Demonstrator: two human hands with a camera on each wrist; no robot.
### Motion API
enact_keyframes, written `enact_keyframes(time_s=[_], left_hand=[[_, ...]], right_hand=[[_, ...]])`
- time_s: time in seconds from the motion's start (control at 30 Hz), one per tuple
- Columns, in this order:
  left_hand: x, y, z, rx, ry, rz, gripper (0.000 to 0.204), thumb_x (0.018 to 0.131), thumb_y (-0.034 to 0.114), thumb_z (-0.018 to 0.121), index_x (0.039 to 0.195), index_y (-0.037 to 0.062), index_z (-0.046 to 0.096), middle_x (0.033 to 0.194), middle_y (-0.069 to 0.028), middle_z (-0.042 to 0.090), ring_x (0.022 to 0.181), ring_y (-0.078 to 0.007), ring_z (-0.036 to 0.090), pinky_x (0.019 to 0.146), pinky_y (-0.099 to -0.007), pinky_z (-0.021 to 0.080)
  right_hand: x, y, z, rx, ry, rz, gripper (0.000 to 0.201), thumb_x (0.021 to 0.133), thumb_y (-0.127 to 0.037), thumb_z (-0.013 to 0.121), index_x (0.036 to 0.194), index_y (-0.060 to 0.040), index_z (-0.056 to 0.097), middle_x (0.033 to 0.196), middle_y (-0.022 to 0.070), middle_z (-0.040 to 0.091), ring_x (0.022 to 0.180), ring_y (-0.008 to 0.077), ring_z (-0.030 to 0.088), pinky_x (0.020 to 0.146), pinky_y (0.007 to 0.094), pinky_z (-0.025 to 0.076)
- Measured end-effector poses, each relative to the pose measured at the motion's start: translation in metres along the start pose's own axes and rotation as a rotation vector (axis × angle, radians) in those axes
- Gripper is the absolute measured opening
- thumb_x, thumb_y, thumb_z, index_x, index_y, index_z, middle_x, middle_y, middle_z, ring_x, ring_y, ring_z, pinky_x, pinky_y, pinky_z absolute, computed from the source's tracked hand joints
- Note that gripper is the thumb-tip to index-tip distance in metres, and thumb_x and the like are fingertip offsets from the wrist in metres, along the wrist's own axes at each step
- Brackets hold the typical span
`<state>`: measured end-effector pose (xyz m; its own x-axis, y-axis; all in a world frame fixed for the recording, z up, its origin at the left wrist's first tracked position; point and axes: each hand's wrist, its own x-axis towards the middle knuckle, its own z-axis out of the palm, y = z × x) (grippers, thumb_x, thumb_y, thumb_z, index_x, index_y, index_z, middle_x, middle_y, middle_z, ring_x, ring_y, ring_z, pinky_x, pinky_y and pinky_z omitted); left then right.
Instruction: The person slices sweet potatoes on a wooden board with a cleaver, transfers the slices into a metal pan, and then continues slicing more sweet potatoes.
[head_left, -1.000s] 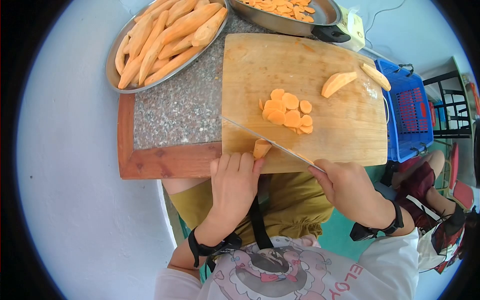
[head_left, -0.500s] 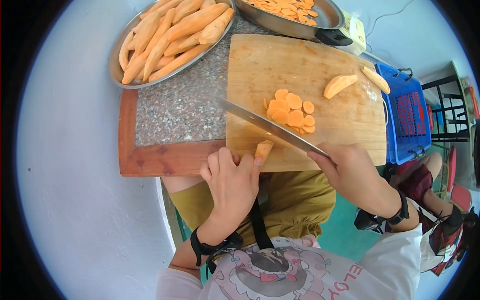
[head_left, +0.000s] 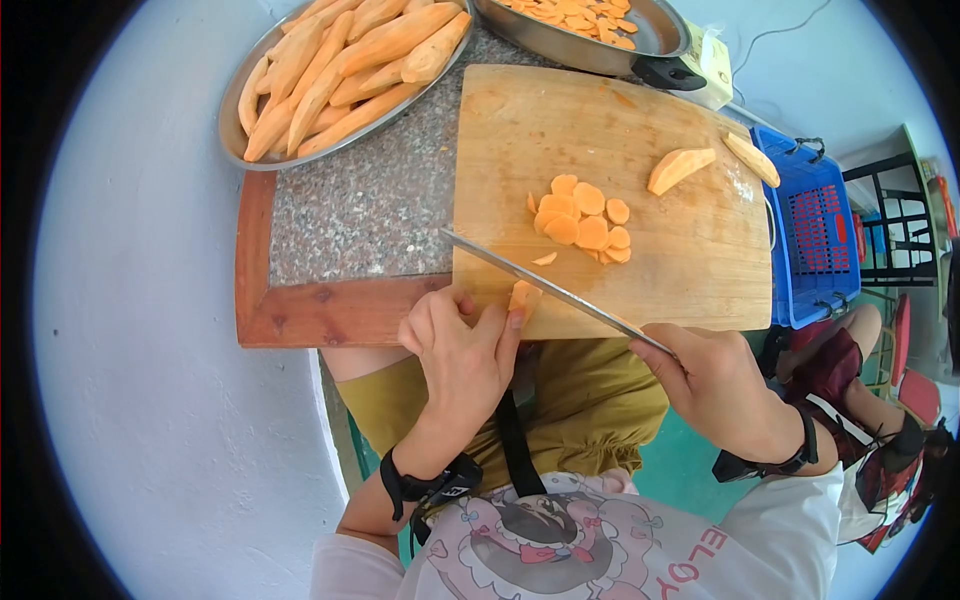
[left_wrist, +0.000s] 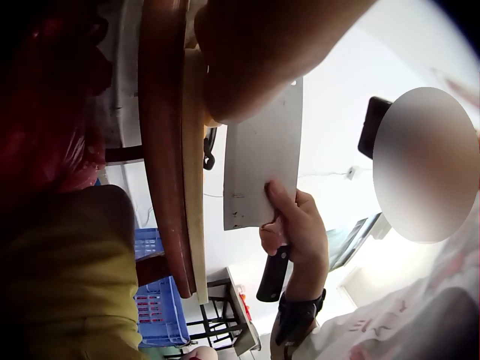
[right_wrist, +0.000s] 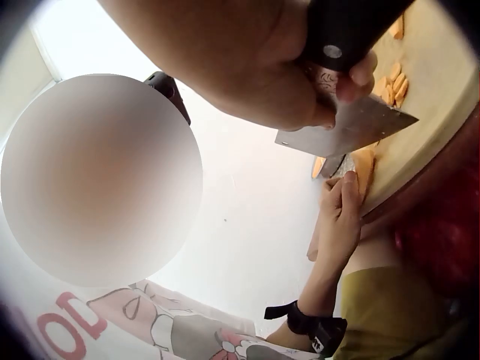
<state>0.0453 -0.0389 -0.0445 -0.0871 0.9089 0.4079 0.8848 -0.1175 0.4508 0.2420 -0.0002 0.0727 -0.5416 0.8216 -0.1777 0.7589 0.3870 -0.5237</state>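
Note:
My left hand [head_left: 460,345] holds a short piece of peeled sweet potato [head_left: 523,296] at the near edge of the wooden cutting board [head_left: 620,110], thumb along its side. The handle of a broad cleaver [head_left: 560,292] is in my right hand [head_left: 725,375]. Its blade slants across the board, right at the cut end of the piece. In the left wrist view, the cleaver [left_wrist: 259,165] shows its wide flat face and black handle. A small sliver [head_left: 545,259] lies just beyond the blade. Farther up is a loose pile of round orange slices [head_left: 580,215].
Two cut sweet potato chunks [head_left: 682,170] lie toward the board's right side. Whole peeled sweet potatoes fill a metal tray [head_left: 228,125] at far left. A pan [head_left: 660,40] with slices stands behind the board. A blue basket [head_left: 815,235] and a seated person are at right.
The cleaver rose off the piece with its face tilted up, then came back down, blade upright. A sliver now lies on the board beyond it. My left fingers have curled more.

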Motion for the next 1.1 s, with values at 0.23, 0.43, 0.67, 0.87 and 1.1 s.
enact_keyframes(time_s=[0.23,0.43,0.67,0.87,1.1], left_hand=[[0.0,-0.003,0.003,-0.008,0.012,0.024,0.013,0.078,0.022,0.063,0.073,0.0095,0.062,0.084,-0.0071,0.042,0.087,-0.025,0.038,0.075,-0.0386,0.024],[0.0,-0.002,0.001,-0.04,-0.025,0.004,0.013,0.079,0.02,0.062,0.082,0.0066,0.063,0.086,-0.0093,0.043,0.088,-0.0265,0.039,0.078,-0.0376,0.025],[-0.001,-0.001,0.003,-0.011,-0.013,-0.016,0.015,0.078,0.023,0.063,0.07,0.0112,0.059,0.081,-0.0047,0.041,0.085,-0.0232,0.039,0.073,-0.0376,0.024],[0.0,0.0,0.002,0.016,-0.018,-0.005,0.014,0.077,0.023,0.064,0.071,0.0121,0.059,0.079,-0.004,0.041,0.084,-0.0226,0.039,0.073,-0.0372,0.023],[0.0,0.002,0.002,0.063,-0.001,-0.01,0.014,0.077,0.026,0.063,0.073,0.0126,0.059,0.079,-0.0051,0.042,0.084,-0.0237,0.041,0.073,-0.0381,0.024]], right_hand=[[0.0,-0.005,-0.002,-0.008,-0.016,0.004,0.009,0.083,-0.011,0.057,0.084,-0.0023,0.054,0.062,0.0156,0.056,0.054,0.0355,0.055,0.046,0.0405,0.043],[-0.001,-0.005,0.003,-0.068,0.019,-0.008,0.01,0.082,-0.009,0.061,0.087,-0.0003,0.059,0.061,0.0177,0.054,0.052,0.0335,0.054,0.046,0.037,0.042],[0.005,-0.008,0.0,-0.104,-0.089,0.029,0.011,0.081,-0.009,0.059,0.087,-0.001,0.055,0.06,0.0166,0.055,0.054,0.0347,0.055,0.048,0.0402,0.043],[0.009,-0.01,0.001,-0.152,-0.095,-0.001,0.01,0.082,-0.009,0.058,0.085,-0.0009,0.053,0.058,0.0161,0.054,0.052,0.0347,0.054,0.047,0.0408,0.042],[0.012,-0.016,-0.002,-0.205,-0.123,-0.002,0.014,0.083,-0.011,0.054,0.077,0.0005,0.049,0.056,0.0178,0.054,0.052,0.0366,0.055,0.048,0.0431,0.043]])
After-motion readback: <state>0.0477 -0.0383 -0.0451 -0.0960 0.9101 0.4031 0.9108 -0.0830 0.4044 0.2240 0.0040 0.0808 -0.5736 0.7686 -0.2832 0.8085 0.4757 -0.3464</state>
